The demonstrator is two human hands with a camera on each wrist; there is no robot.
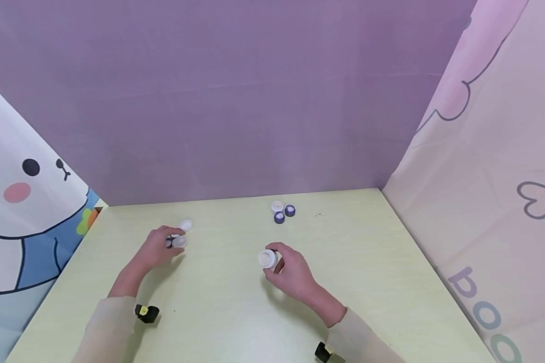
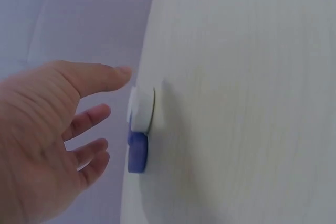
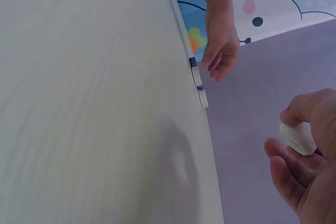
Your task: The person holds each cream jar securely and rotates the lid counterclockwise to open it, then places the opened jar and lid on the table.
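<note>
My right hand holds a small white round jar between thumb and fingers, above the table; the right wrist view shows the white jar from its side. At the left, my left hand hovers over a cluster of small round pieces, its thumb and fingers spread apart. Those pieces are a white round piece, another white piece behind it, and a dark blue piece partly hidden by the fingers. In the left wrist view, the blue piece stands beside white ones, apart from the fingertips.
Toward the back of the pale wooden table stand a white jar and two purple-blue round pieces, close together. A purple cloth hangs behind the table, with printed cloths at both sides.
</note>
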